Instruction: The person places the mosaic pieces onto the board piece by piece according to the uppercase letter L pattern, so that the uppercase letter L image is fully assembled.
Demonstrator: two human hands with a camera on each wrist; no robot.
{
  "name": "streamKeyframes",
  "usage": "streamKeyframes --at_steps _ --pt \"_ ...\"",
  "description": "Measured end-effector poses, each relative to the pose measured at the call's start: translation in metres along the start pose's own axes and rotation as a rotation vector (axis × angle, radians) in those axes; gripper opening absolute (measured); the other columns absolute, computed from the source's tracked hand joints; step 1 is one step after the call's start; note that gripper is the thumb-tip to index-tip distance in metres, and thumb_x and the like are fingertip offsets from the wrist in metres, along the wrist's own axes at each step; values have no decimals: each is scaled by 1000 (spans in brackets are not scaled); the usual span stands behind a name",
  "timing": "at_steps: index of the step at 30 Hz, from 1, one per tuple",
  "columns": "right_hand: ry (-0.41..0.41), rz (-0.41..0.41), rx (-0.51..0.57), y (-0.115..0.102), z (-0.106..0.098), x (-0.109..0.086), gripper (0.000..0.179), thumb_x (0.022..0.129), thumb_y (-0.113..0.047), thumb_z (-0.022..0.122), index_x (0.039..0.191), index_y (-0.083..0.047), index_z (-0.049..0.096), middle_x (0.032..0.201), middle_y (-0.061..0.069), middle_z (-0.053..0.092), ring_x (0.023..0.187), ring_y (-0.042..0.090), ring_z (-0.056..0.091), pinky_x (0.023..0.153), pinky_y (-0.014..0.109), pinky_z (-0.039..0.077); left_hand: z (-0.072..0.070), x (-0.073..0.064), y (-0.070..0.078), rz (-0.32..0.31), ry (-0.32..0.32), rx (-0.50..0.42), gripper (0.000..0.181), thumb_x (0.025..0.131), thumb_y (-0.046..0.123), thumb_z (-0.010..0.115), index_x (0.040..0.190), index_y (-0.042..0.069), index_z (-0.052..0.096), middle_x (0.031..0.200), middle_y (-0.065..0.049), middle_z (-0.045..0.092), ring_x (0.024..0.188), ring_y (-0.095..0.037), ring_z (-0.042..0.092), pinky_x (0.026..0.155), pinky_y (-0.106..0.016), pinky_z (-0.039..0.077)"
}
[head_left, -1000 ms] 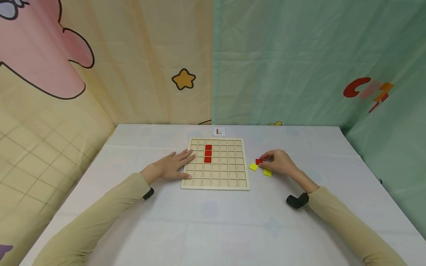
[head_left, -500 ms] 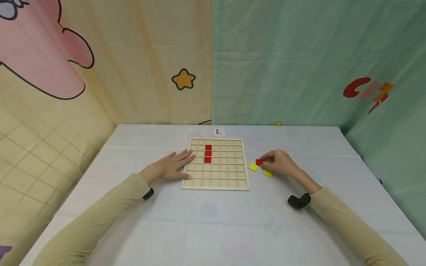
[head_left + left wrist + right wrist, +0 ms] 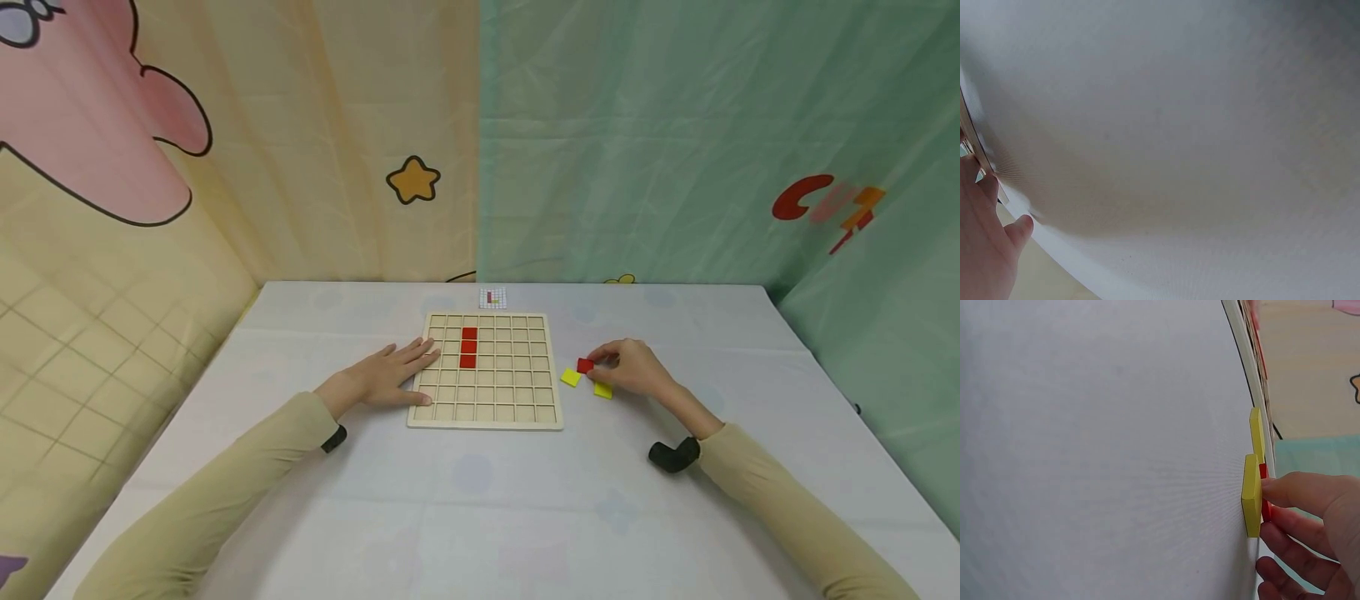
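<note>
A pale wooden grid board lies on the table, with a column of red tiles set in its cells. My left hand rests on the board's left edge, its fingers spread. Right of the board my right hand pinches a loose red tile between thumb and fingers. One yellow tile lies just left of that hand, and another yellow tile sits below its fingertips. In the right wrist view the nearer yellow tile partly covers the red tile.
A small card printed with a coloured grid lies behind the board. The table has a white cloth. Patterned curtains hang along its far side. Each wrist carries a black device.
Hardly anything differs. The right hand and the loose red tile have shifted very slightly to the right; the left hand and the board stay put.
</note>
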State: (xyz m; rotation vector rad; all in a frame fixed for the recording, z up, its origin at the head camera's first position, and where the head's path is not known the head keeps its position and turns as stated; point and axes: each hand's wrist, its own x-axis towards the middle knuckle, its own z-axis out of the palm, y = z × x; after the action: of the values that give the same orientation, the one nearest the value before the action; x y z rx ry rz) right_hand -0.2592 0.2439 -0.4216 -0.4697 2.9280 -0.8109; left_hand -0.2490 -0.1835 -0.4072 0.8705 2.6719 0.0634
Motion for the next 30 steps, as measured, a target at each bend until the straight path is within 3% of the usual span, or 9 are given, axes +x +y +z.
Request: streamKeyframes --at_steps 22,30 --pt "161 -60 -16 -15 -1 2 26 81 -21 74 102 -7 75 97 9 74 77 19 60 57 24 44 -2 -2 0 9 10 4 90 89 69 45 156 20 11 164 -6 3 151 -27 6 119 -57 11" --pt "159 -73 -15 -32 4 4 30 81 -25 75 105 -7 74 99 9 74 78 18 61 60 24 45 -3 -3 2 10 6 -8 89 89 67 46 156 19 12 164 -6 4 151 -27 5 119 -56 11"
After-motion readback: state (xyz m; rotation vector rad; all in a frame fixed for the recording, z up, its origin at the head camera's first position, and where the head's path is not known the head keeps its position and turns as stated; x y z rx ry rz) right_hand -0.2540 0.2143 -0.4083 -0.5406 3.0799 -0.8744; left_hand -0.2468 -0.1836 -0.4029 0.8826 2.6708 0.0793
